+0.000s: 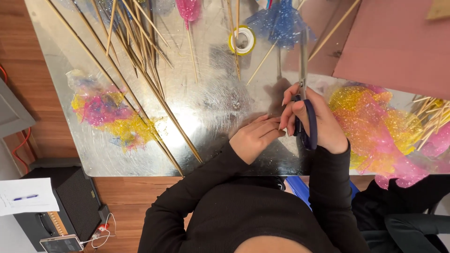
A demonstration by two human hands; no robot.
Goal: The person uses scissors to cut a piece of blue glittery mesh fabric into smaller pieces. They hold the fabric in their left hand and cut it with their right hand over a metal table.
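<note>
The right hand (314, 119) is gripping blue-handled steel scissors (304, 100), blades pointing away over the shiny metal tabletop (206, 103), while the left hand (255, 138) is resting loosely curled, empty, beside it; glittery mesh sheets (375, 122) are lying uncut alongside.

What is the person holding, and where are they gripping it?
The right hand holds scissors by their dark blue handle loops; the left hand seems empty.
</note>
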